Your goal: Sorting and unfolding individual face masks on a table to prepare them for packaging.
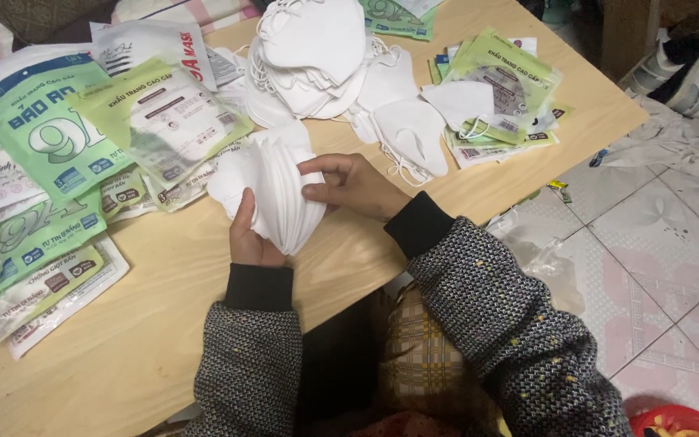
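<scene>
Both hands grip one stack of folded white fabric face masks [273, 190], held on edge just above the pale wooden desk [163, 324]. The left hand [251, 235] cups the stack from below and behind, thumb pressed up against its near face; the right hand [353, 186] closes on it from the other side, fingers curled over the fanned edges. Grey-flecked knitted sleeves with black cuffs cover both forearms.

To the left of the stack, flat green-and-white printed plastic packets [50, 170] lie spread and overlapping across the desk, some light green, some mostly white. Just beyond the hands, a loose heap of more white folded masks [325, 57] with thin ear loops sits near the desk's far edge, a few spilling toward the right hand. Right of that heap, a smaller pile of light green packets [499, 89] lies fanned near the corner.

Past the desk on the right, crumpled clear plastic [544, 259] rests on the patterned tiled floor [673, 243], and a grey shoe [677, 69] stands farther off.
</scene>
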